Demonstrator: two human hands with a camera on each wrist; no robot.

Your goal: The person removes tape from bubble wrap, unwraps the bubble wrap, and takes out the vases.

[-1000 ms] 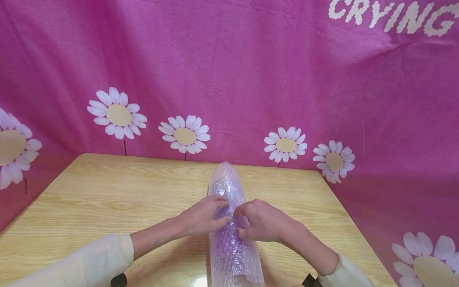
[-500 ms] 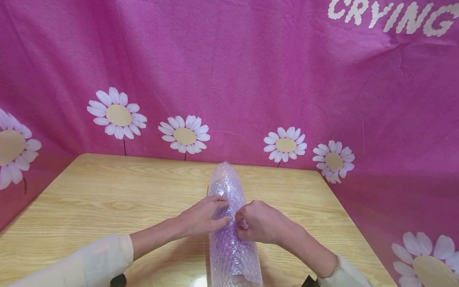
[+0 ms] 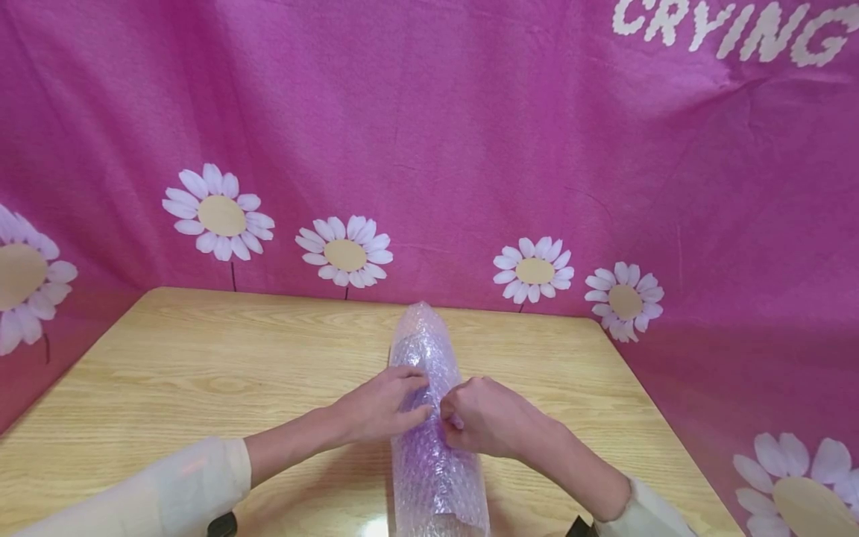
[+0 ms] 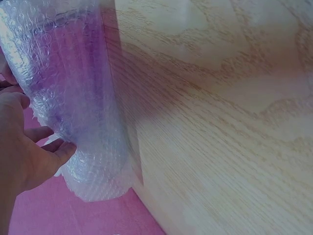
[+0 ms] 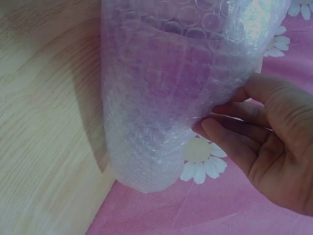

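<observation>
Wrap bundle [image 3: 439,477] is lying lengthwise on the table [image 3: 201,350], roughly midway between left and right, its far end reaching the table's far edge and its near end running out of the head view. Bubble wrap is covering it; a purple-pink content is showing through, its shape too blurred by the bubbles to identify. Left hand [image 3: 385,403] is resting on the left part of the bundle's upper face, thumb and fingers standing apart, fingertips touching the wrap; in the left wrist view the fingers are lying loosely bent against it. Right hand [image 3: 493,418] is curling at the right side of the bundle, just beside the left hand, thumb and fingers narrow and pinching the wrap; the exact fold between the fingertips is not resolving clearly. The two hands are facing each other without touching. Pale sleeves [image 3: 194,477] are covering both forearms, with dark items showing just beneath at the near edge. Pink cloth [image 3: 436,149] is hanging behind the table and along its left and right sides, bearing white daisies [image 3: 345,253] with pale yellow centres. White lettering [image 3: 734,33] is reading "CRYING" at the upper right of the cloth.
</observation>
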